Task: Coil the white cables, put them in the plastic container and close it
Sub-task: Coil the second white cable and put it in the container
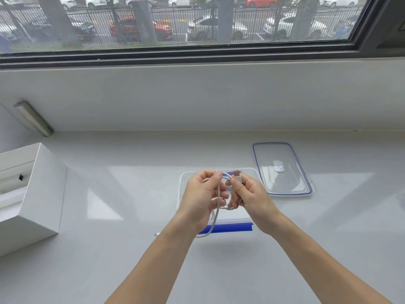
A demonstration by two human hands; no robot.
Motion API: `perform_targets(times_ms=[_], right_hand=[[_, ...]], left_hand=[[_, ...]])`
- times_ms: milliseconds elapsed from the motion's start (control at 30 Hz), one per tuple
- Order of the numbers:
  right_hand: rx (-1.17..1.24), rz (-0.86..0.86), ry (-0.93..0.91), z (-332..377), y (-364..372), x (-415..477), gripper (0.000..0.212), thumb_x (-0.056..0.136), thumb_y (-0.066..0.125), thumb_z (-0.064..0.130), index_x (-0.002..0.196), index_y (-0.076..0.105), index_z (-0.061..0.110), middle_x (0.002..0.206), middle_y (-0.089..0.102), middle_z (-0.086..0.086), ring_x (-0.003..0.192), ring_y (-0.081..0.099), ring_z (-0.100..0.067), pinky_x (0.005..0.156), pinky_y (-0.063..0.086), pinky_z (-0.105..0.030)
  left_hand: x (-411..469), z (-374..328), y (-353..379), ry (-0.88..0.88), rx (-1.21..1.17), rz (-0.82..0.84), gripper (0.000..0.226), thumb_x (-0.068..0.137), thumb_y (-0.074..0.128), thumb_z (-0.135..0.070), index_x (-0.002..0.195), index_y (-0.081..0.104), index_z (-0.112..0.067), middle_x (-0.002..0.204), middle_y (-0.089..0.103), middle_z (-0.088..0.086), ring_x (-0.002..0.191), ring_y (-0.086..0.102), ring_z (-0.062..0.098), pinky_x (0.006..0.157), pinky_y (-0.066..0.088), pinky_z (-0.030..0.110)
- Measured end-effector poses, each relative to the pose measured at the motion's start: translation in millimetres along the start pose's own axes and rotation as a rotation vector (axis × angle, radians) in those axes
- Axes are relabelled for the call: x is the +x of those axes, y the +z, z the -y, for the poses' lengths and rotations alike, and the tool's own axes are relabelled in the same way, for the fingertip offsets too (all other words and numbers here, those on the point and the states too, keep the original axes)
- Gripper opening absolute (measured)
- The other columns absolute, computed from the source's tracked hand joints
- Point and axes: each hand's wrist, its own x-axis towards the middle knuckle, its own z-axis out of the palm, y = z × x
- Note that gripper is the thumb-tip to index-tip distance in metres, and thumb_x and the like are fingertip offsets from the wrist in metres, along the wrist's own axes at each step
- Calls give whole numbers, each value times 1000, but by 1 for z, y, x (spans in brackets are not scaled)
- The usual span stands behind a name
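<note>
Both hands hold a white cable (217, 200) above the clear plastic container (183, 178), which has blue clips on its near side. My right hand (249, 194) pinches the cable's USB plug (237, 177) between thumb and fingers. My left hand (202, 194) grips cable loops; a loose length hangs down from it past the blue clip (232, 228), and its small end plug (156, 234) lies on the counter. What lies inside the container is hidden by my hands. The container's clear lid (282, 170) with a blue seal lies flat to the right.
A white open cardboard box (37, 194) stands at the left. A metal bracket (32, 118) sits on the wall at the back left. The white counter (109, 249) runs to a wall under a wide window.
</note>
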Motion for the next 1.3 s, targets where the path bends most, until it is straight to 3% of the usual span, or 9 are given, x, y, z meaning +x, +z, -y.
perform_targets(times_ms=[133, 233, 433, 633, 767, 867, 1000, 1133, 1300], right_hand=[[143, 17, 46, -1, 5, -3, 28, 99, 42, 20, 80, 50, 0, 64, 42, -8, 59, 38, -22, 53, 45, -30], [229, 29, 71, 1, 8, -6, 30, 100, 38, 21, 88, 57, 0, 73, 53, -10, 66, 47, -19, 55, 45, -22], [522, 119, 187, 4, 11, -12, 45, 102, 26, 26, 108, 59, -4, 93, 66, -13, 86, 65, -20, 71, 54, -24], [549, 88, 171, 9, 10, -11, 38, 102, 31, 24, 88, 61, 6, 79, 68, -7, 80, 67, -18, 69, 54, -23], [465, 10, 122, 9, 8, -7, 31, 101, 34, 22, 89, 57, 7, 76, 59, -11, 78, 59, -26, 72, 51, -34], [450, -88, 74, 12, 5, 0, 29, 101, 32, 20, 86, 52, 7, 60, 39, -3, 55, 42, -16, 55, 46, -26], [557, -121, 41, 22, -3, 6, 30, 102, 31, 19, 81, 50, 8, 51, 36, 4, 47, 36, -12, 47, 36, -23], [637, -102, 46, 28, -13, 11, 30, 101, 32, 18, 80, 50, 7, 51, 35, 4, 44, 33, -10, 44, 33, -21], [651, -84, 55, 28, -23, 13, 29, 101, 33, 19, 80, 50, 7, 51, 33, 4, 42, 33, -9, 42, 34, -20]], left_hand=[[1, 22, 20, 210, 260, -197, 16, 88, 62, -19, 77, 58, -8, 62, 60, 6, 51, 58, 22, 43, 49, 29], [1, 38, 28, 424, 472, -356, 21, 85, 64, -30, 68, 59, -19, 65, 63, 0, 62, 62, 22, 58, 54, 40], [-3, 60, 40, 689, 827, -612, 29, 91, 44, -37, 78, 62, -18, 84, 57, -6, 79, 57, 17, 57, 41, 26], [0, 71, 34, 894, 963, -552, 27, 88, 47, -23, 96, 71, -13, 92, 63, 1, 86, 59, 20, 55, 52, 29], [0, 78, 23, 1044, 880, -430, 25, 88, 55, -16, 109, 66, -11, 102, 56, 1, 90, 56, 17, 69, 52, 25], [-10, 90, 11, 1175, 897, -332, 30, 84, 63, -9, 113, 58, -14, 110, 48, 3, 99, 52, 18, 83, 48, 27], [-18, 106, -15, 1063, 1056, -364, 32, 85, 59, -23, 115, 53, -18, 113, 55, 1, 106, 51, 18, 92, 41, 28], [-17, 108, -49, 791, 1223, -297, 8, 88, 49, -30, 92, 55, -30, 76, 68, -8, 68, 62, 17, 69, 43, 29], [-29, 86, -90, 245, 798, -66, 19, 95, 52, -15, 96, 67, -26, 60, 62, 0, 50, 52, 12, 58, 47, 26]])
